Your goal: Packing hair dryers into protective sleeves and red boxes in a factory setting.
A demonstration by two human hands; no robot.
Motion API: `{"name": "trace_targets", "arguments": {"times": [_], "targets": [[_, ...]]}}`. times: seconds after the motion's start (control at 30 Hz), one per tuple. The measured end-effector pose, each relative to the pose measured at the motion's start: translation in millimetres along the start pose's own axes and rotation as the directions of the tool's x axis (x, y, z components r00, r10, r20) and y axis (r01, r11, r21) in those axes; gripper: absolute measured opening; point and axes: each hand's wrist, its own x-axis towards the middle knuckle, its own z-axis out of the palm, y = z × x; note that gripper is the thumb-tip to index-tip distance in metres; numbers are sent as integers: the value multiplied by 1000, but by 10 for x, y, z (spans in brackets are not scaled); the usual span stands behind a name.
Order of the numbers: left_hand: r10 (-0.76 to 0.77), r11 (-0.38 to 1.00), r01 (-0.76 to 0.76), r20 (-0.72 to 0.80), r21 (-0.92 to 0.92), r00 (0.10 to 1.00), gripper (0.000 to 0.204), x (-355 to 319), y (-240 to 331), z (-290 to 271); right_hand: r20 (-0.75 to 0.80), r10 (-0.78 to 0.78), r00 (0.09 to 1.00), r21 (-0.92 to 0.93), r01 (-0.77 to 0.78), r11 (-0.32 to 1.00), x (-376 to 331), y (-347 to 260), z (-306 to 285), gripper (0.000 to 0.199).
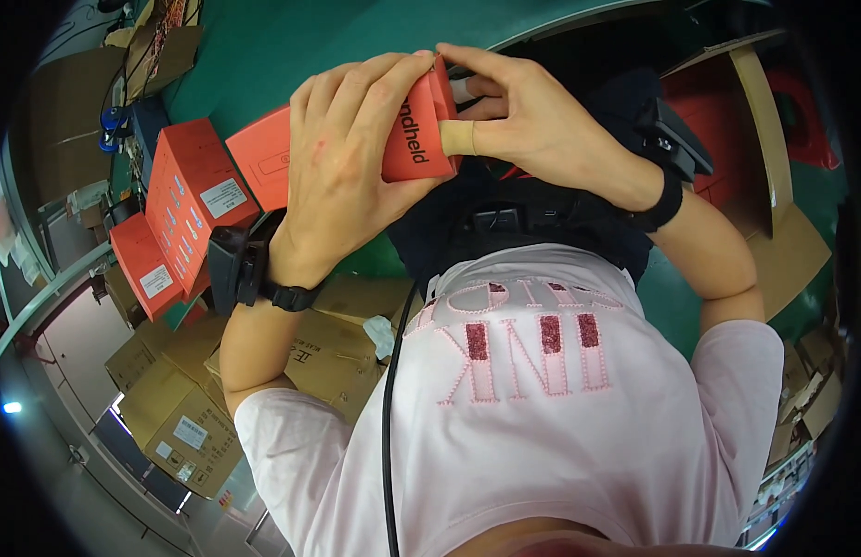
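An orange-red carton with dark lettering is held up in front of my body. My left hand lies across it, fingers over the top and thumb along the lower edge, closed on it. At the carton's right end, my right hand grips the end edge: the index finger reaches the upper corner and the thumb presses the end face. Tan wrapping covers that thumb, and a pale one covers another finger. Left of my left hand shows an orange-red box face with an outline drawing; I cannot tell whether it belongs to the same carton.
More orange-red boxes with white labels stand at the left. Brown cardboard cartons are stacked at lower left. An open cardboard carton with red contents stands at right. A black cable runs down my shirt.
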Motion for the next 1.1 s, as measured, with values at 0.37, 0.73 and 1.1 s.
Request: {"name": "trace_targets", "arguments": {"times": [0.37, 0.73, 1.1], "targets": [[-34, 999, 35, 29, -28, 999, 91, -65, -18, 55, 127, -19, 992, -57, 26, 998, 22, 146, -115, 80], [-196, 973, 210, 128, -100, 972, 99, 19, -185, -152, 20, -680, 733, -952, 222, 211, -51, 101, -272, 71], [-404, 896, 426, 164, -128, 900, 92, -56, -266, -349, 256, -351, 901, -151, 396, 906, 87, 26, -368, 23]]}}
